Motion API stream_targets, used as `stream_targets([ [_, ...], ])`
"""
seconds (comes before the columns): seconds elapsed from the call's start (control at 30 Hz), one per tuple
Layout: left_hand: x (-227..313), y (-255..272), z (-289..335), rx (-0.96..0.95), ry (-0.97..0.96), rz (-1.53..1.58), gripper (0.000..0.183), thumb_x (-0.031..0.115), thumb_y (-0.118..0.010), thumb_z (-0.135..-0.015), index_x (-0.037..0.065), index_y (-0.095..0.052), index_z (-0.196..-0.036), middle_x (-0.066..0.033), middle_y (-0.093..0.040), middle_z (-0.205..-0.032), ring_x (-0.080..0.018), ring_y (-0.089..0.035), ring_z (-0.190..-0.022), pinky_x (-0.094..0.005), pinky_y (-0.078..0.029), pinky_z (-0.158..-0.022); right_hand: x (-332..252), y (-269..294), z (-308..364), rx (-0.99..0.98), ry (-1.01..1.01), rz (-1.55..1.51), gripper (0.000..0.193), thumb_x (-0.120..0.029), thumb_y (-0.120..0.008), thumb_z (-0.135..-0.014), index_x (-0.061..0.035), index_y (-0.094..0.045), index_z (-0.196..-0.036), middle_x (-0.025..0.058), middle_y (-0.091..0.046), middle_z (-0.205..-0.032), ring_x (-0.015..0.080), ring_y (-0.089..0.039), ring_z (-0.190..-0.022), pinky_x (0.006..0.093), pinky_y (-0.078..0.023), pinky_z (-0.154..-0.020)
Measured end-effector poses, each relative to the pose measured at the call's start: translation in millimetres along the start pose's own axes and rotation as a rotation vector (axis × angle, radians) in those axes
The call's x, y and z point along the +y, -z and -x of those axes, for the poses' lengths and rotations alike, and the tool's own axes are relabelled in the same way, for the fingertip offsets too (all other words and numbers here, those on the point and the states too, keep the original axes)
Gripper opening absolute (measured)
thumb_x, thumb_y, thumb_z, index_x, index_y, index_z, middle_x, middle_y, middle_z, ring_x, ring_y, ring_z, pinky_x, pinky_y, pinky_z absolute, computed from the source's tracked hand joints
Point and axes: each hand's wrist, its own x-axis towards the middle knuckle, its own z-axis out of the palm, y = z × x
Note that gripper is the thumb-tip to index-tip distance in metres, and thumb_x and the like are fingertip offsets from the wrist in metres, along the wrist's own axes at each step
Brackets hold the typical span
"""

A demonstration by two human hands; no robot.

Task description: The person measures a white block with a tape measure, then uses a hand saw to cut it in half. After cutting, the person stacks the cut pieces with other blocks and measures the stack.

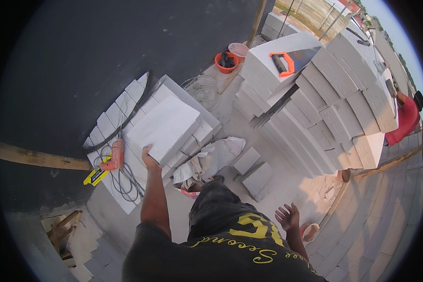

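Note:
My left hand grips the near edge of a large pale lightweight concrete block; some of its fingers are hidden. That block lies flat on top of a stack of similar blocks against the dark wall. To the left of the hand, a red-orange power drill rests on the stack beside its looped cable and a yellow-and-black object. A bundle of thin black strands curves over the stack's far side. Held low at my right side, my right hand is empty, fingers apart.
A crumpled white sack and two small blocks lie before my feet. Taller block stacks stand right, topped by an orange-handled handsaw. An orange bucket stands behind. A person in red works far right. A pole juts left.

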Motion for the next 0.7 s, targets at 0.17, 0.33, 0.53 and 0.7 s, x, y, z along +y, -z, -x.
stream_targets([
  [0.17,0.3,26.5,-24.4,0.033,0.028,-0.054,0.054,0.025,-0.06,-0.077,-0.001,-0.052,-0.123,-0.013,-0.061,-0.115,-0.031,-0.06,-0.108,-0.0425,-0.047,-0.095,2.3,-1.6,16.9,0.029,0.007,-0.027,0.073,-0.057,-0.054,-0.09,-0.0047,-0.04,-0.139,0.0203,-0.046,-0.131,0.0369,-0.052,-0.115,0.0485,-0.043,-0.097],
  [0.33,4.1,33.9,-29.0,0.082,0.045,-0.139,0.056,0.028,-0.059,-0.079,0.0,-0.051,-0.127,-0.0132,-0.059,-0.12,-0.0302,-0.057,-0.113,-0.0418,-0.044,-0.099,1.5,-7.7,20.1,0.094,-0.018,-0.033,0.067,-0.053,-0.05,-0.094,-0.0024,-0.041,-0.138,0.0213,-0.048,-0.13,0.037,-0.053,-0.115,0.0478,-0.043,-0.098],
  [0.53,-7.6,61.3,-34.3,0.271,0.038,-0.276,0.062,0.037,-0.058,-0.083,0.002,-0.047,-0.133,-0.0157,-0.051,-0.133,-0.0321,-0.049,-0.124,-0.0456,-0.038,-0.105,4.0,-28.1,12.3,0.028,-0.049,-0.038,0.067,-0.052,-0.051,-0.094,-0.0014,-0.042,-0.137,0.0214,-0.049,-0.129,0.0372,-0.053,-0.114,0.0488,-0.043,-0.098],
  [0.7,-9.8,29.9,-36.5,0.816,0.102,-1.268,0.076,0.053,-0.057,-0.087,-0.001,-0.041,-0.139,-0.0199,-0.037,-0.146,-0.0355,-0.035,-0.136,-0.0512,-0.032,-0.108,-6.7,-55.3,16.9,0.007,-0.046,0.037,0.059,-0.053,-0.062,-0.087,-0.0068,-0.052,-0.123,0.0146,-0.057,-0.113,0.0307,-0.058,-0.103,0.045,-0.048,-0.09],
])
